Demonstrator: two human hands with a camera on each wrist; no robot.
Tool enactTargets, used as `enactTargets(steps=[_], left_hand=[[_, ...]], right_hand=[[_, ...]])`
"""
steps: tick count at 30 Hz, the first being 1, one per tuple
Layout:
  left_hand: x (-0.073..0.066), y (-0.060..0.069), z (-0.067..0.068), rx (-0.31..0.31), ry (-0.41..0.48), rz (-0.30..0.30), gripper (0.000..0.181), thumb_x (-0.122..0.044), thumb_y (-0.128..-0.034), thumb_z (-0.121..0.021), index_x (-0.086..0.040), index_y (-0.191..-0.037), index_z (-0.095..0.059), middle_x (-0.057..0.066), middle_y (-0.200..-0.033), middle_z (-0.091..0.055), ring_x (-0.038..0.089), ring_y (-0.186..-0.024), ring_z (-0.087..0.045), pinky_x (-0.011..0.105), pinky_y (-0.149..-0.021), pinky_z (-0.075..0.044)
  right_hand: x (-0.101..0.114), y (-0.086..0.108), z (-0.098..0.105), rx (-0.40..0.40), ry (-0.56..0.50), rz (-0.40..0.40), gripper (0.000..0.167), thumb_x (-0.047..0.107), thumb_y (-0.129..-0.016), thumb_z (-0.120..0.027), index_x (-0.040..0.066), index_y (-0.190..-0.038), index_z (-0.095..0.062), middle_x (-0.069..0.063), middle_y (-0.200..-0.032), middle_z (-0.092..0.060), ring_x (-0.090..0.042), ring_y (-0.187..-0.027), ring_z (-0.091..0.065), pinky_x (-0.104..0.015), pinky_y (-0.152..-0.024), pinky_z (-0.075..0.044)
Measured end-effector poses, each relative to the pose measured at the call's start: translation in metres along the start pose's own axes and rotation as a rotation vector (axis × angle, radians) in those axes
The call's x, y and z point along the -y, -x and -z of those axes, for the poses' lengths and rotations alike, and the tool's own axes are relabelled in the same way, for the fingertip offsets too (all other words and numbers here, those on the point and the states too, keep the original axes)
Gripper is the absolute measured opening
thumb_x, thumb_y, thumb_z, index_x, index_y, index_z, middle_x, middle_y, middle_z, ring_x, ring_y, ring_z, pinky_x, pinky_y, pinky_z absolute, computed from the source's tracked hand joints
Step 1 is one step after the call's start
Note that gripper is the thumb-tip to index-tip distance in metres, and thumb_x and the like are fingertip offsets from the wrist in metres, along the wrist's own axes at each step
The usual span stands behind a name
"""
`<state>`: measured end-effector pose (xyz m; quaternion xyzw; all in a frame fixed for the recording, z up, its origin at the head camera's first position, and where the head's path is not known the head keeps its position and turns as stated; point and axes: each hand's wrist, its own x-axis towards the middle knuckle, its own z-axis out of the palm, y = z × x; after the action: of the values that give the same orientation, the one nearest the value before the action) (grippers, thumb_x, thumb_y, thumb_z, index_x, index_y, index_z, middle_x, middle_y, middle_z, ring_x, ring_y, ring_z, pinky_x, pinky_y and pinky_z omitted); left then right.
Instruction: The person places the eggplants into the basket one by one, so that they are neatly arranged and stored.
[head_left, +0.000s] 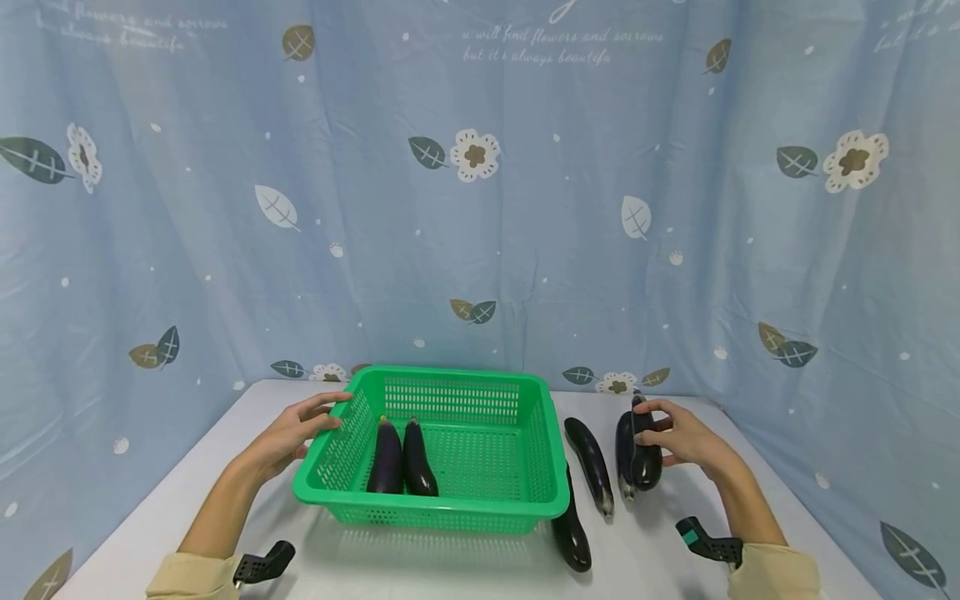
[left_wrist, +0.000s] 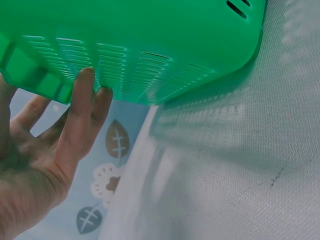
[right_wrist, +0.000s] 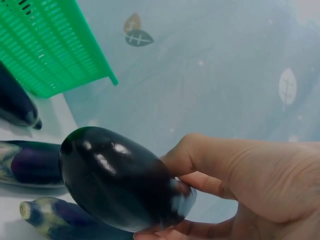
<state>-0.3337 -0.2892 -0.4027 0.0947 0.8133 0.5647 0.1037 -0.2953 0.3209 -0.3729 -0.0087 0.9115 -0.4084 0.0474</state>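
Note:
A green plastic basket (head_left: 442, 504) stands on the white table, two dark eggplants (head_left: 386, 458) lying side by side in its left part. My left hand (head_left: 288, 429) is at its left side, fingers fairly straight and touching the rim. In the left wrist view, fingertips (left_wrist: 86, 80) meet the slotted outer wall. My right hand (head_left: 686, 433) grips a glossy eggplant (right_wrist: 115, 177) between thumb and fingers, its round end toward the right wrist camera. Directly left of the held one is another eggplant (head_left: 624, 454), partly hidden behind it.
Between basket and right hand lies a slim eggplant (head_left: 590, 460). One more eggplant (head_left: 572, 533) lies against the basket's front right corner, partly covered by it. A blue patterned curtain (head_left: 525, 250) hangs around the white table (head_left: 210, 483).

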Motion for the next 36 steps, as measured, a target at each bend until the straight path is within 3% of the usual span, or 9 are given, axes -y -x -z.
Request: enactTargets(steps=[10, 16, 23, 27, 33, 36], left_hand=[[0.001, -0.001, 0.000, 0.000, 0.002, -0.004, 0.061, -0.035, -0.0967, -0.061, -0.020, -0.151, -0.038, 0.016, -0.162, -0.021, 0.044, -0.145, -0.025, 0.048, -0.091, -0.043], [0.002, 0.001, -0.001, -0.007, 0.020, -0.011, 0.060, -0.033, -0.0970, -0.060, -0.019, -0.151, -0.038, 0.016, -0.162, -0.021, 0.044, -0.145, -0.024, 0.039, -0.081, -0.042], [0.001, 0.000, -0.002, -0.005, 0.026, -0.009, 0.061, -0.032, -0.0965, -0.061, -0.019, -0.151, -0.037, 0.016, -0.162, -0.020, 0.044, -0.146, -0.024, 0.039, -0.082, -0.042], [0.001, -0.001, -0.002, -0.003, 0.033, -0.007, 0.060, -0.032, -0.0965, -0.061, -0.019, -0.150, -0.038, 0.017, -0.162, -0.020, 0.045, -0.146, -0.024, 0.037, -0.075, -0.040], [0.002, -0.001, -0.002, -0.010, 0.038, -0.017, 0.059, -0.032, -0.0961, -0.062, -0.019, -0.150, -0.040, 0.016, -0.161, -0.024, 0.044, -0.144, -0.027, 0.029, -0.055, -0.033], [0.003, -0.001, -0.002, -0.011, 0.046, -0.018, 0.059, -0.032, -0.0962, -0.062, -0.019, -0.149, -0.040, 0.016, -0.161, -0.024, 0.044, -0.144, -0.026, 0.029, -0.058, -0.035]], right_hand=[[0.005, -0.002, -0.004, -0.004, 0.011, 0.036, 0.057, 0.022, -0.089, -0.070, 0.005, -0.138, -0.046, -0.028, -0.120, -0.056, -0.024, -0.089, -0.065, -0.044, -0.070, -0.058], [0.013, -0.003, -0.008, 0.003, 0.010, 0.055, 0.053, 0.021, -0.089, -0.070, 0.007, -0.136, -0.048, -0.027, -0.121, -0.057, -0.024, -0.091, -0.065, -0.042, -0.068, -0.057], [0.028, -0.004, -0.007, 0.019, 0.028, 0.084, 0.053, 0.021, -0.090, -0.069, 0.006, -0.136, -0.047, -0.029, -0.120, -0.057, -0.025, -0.090, -0.066, -0.044, -0.070, -0.057], [0.036, -0.004, -0.007, 0.018, 0.047, 0.111, 0.052, 0.020, -0.090, -0.069, 0.007, -0.135, -0.048, -0.029, -0.119, -0.056, -0.024, -0.086, -0.066, -0.045, -0.070, -0.058], [0.049, -0.008, -0.009, 0.041, 0.058, 0.164, 0.053, 0.020, -0.089, -0.070, 0.007, -0.136, -0.048, -0.028, -0.119, -0.057, -0.021, -0.078, -0.064, -0.042, -0.068, -0.057], [0.056, -0.011, -0.010, 0.059, 0.048, 0.187, 0.053, 0.020, -0.090, -0.069, 0.007, -0.136, -0.047, -0.028, -0.120, -0.056, -0.020, -0.075, -0.062, -0.041, -0.066, -0.056]])
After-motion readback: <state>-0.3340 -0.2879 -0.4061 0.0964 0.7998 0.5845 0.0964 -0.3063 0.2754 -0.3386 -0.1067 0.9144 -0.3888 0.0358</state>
